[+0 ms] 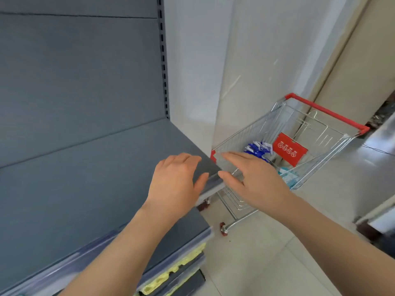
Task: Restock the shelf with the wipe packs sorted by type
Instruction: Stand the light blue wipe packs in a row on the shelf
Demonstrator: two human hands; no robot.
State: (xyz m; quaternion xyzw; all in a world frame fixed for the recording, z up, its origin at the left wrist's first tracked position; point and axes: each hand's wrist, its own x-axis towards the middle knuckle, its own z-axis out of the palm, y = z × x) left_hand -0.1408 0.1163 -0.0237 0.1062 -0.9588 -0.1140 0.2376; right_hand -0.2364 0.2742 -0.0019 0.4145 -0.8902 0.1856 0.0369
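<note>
Both hands are stretched forward, side by side, and neither holds anything. The left hand (177, 182) is over the right front corner of the grey shelf (85, 178), its fingers loosely bent and its thumb spread toward the shelf edge; whether it touches the shelf board cannot be told. The right hand (256, 180) is just beside it, past the shelf edge and in front of the near end of the shopping cart (256, 129), with its fingers straight and close together and its thumb held apart. The two thumbs point at each other, with a small gap between them.

The cart stands on the tiled floor (267, 253) just to the right of the shelf, against the white wall (256, 60), and its red handle (327, 112) is at the far end. The wipe packs lie in the cart's basket. A blue and white pack (258, 149) shows just beyond the right hand's fingers, and a pale teal pack (288, 177) lies to the right of that hand, against the wire side. A red card with white symbols (289, 149) leans inside the basket behind them.

The grey shelf board in front of the left hand bears no packs. On the lower shelves, yellow goods (171, 272) show under the left forearm.
</note>
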